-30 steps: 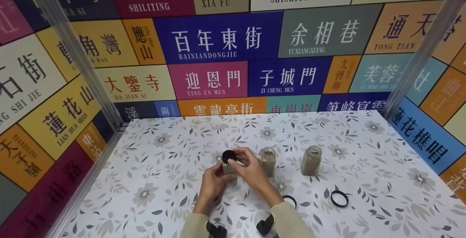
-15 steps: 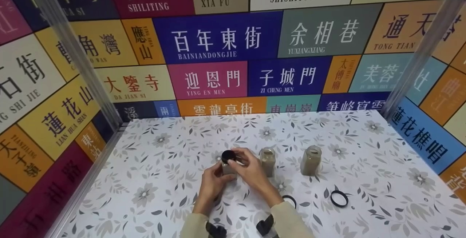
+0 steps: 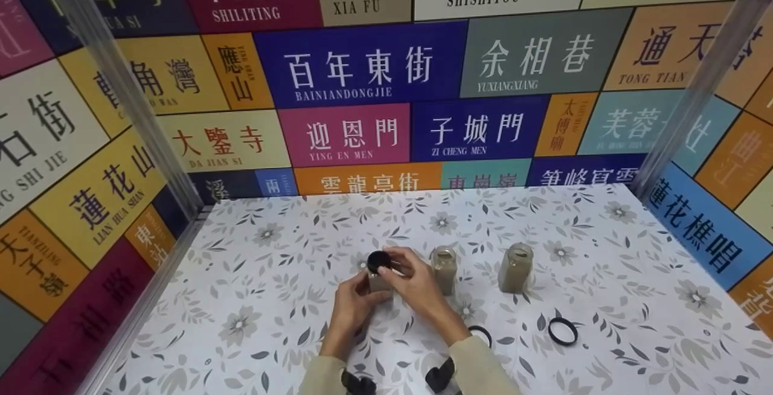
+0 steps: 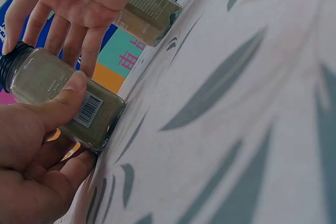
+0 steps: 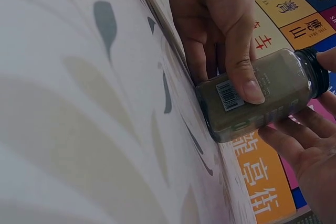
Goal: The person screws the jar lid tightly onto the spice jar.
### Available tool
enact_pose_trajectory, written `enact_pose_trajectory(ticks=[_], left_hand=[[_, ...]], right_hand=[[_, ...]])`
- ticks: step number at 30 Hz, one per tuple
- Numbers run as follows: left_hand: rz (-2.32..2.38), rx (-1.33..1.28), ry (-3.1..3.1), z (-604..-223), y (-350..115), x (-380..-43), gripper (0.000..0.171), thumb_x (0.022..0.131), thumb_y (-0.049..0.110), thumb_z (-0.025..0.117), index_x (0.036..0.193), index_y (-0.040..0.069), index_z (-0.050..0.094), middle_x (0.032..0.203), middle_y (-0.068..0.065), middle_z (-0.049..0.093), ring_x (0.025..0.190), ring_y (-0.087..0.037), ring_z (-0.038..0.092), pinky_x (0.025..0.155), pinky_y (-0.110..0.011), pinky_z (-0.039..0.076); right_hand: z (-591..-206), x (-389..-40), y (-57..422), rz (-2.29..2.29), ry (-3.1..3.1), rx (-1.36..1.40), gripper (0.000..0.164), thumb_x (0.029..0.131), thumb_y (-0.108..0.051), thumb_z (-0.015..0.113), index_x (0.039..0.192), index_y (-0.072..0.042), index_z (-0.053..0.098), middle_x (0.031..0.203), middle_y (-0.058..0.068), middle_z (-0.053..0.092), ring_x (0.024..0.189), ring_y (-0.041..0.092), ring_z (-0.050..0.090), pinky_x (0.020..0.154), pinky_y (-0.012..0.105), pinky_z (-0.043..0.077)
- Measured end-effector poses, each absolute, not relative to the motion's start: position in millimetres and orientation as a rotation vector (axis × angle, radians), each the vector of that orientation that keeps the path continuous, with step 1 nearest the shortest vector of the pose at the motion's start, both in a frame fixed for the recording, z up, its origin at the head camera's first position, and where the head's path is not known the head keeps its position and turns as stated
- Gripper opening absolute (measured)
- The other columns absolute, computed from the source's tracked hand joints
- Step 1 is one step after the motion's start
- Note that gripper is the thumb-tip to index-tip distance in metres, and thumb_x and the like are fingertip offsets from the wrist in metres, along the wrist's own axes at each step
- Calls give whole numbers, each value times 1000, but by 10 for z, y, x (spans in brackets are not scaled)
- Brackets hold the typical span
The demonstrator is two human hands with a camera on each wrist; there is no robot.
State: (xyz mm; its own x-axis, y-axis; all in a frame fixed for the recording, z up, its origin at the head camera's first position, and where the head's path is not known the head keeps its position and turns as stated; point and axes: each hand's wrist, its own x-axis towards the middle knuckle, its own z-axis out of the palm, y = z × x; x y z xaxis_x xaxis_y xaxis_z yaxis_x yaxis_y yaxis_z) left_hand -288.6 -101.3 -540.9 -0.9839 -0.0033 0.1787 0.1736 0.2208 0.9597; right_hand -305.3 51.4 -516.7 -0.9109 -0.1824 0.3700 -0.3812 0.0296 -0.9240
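Observation:
A square glass spice jar (image 4: 52, 80) of grey-brown powder, with a barcode on its side, stands upright on the table. My left hand (image 3: 352, 303) grips its body low down, thumb across the barcode face in both wrist views. At the top, my right hand (image 3: 415, 279) pinches the black screw cap (image 3: 379, 261) between thumb and fingers. The cap sits on the jar's neck. In the right wrist view the right hand's other fingers (image 5: 296, 140) extend along the jar's side. From the head view, the hands hide most of this jar.
Two uncapped jars of similar powder, a nearer one (image 3: 445, 269) and a farther one (image 3: 517, 269), stand to the right. A black ring (image 3: 563, 331) lies in front of them; another black ring (image 3: 483, 333) is partly behind the right forearm. Sign-printed panels (image 3: 362, 63) enclose the floral-covered table (image 3: 290, 274).

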Motion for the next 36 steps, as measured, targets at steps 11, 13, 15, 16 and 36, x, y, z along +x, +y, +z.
enact_pose_trajectory(ticks=[11,13,15,16,36], left_hand=[[-1879,-149,-2333,-5404,-1008,-2881,61,76,3,83,132,-4,60,135,-25,62,127,-37,61,109,-42,50],[-1877,-152,-2332,-5408,-1009,-2881,61,76,3,83,132,-4,60,135,-25,61,127,-37,61,109,-42,50],[-1879,-150,-2331,-5409,-1010,-2882,61,76,3,83,132,-4,60,135,-25,62,125,-37,62,108,-41,50],[-1878,-152,-2331,-5413,-1011,-2884,62,76,4,83,133,-4,60,134,-25,62,125,-37,62,108,-41,51],[-1856,-140,-2354,-5404,-1008,-2879,64,76,7,83,134,-2,59,135,-24,62,123,-38,63,107,-44,52]], right_hand=[[-5180,-3071,525,1984,-2183,585,46,91,-13,72,133,0,58,134,25,62,125,40,61,106,36,52],[-5187,-3076,519,1974,-2177,586,44,91,-13,72,131,2,58,133,26,62,124,40,61,106,35,53],[-5186,-3074,515,1975,-2169,585,43,91,-14,73,129,2,59,132,26,62,124,41,62,105,35,53],[-5189,-3075,514,1980,-2167,583,44,90,-14,73,129,2,59,132,26,63,124,41,62,104,35,54],[-5180,-3071,535,2011,-2188,590,47,92,-14,71,134,-1,56,135,25,61,124,39,62,104,35,54]])
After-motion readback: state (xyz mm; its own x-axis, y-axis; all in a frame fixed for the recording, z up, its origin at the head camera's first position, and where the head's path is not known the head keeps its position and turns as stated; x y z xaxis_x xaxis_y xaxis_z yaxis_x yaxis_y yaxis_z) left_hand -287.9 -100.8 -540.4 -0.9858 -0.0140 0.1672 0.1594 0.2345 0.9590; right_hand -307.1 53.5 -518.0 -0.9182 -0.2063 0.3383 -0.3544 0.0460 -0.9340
